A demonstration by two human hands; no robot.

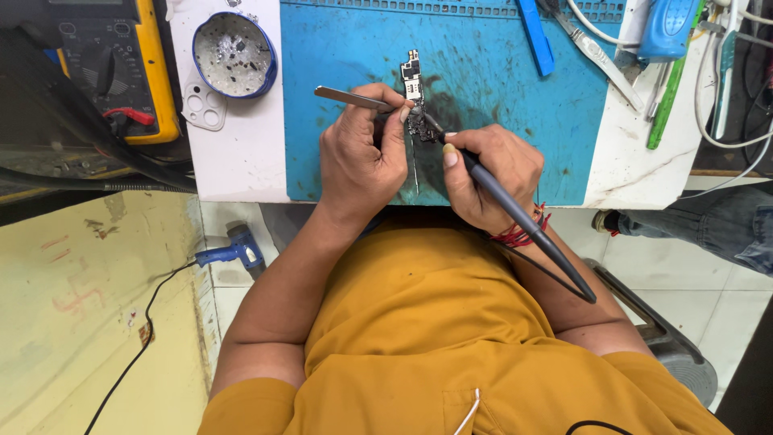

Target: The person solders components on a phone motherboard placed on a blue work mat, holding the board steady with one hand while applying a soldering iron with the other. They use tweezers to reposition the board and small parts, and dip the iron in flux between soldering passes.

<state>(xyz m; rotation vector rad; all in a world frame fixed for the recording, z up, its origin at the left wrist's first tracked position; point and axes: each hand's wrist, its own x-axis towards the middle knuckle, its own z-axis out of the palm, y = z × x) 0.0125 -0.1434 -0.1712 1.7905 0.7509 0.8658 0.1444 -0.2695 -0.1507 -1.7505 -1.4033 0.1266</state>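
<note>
A small phone circuit board (414,80) lies on the blue work mat (499,105) near the table's front edge. My left hand (362,157) holds metal tweezers (350,97), whose tips reach the board's lower part. My right hand (487,173) grips a black soldering iron (523,217) like a pen, its tip touching the board just below the middle. The iron's handle and cable run back over my right wrist, which wears a red thread band. Both hands rest close together on the mat.
A yellow multimeter (121,64) sits at far left, beside a round blue tin (233,52) of small parts and a white camera-frame piece (203,106). Blue tools and cables crowd the table's right end. A blue hot-air handle (229,251) hangs below the table. Another person's leg (692,221) is at right.
</note>
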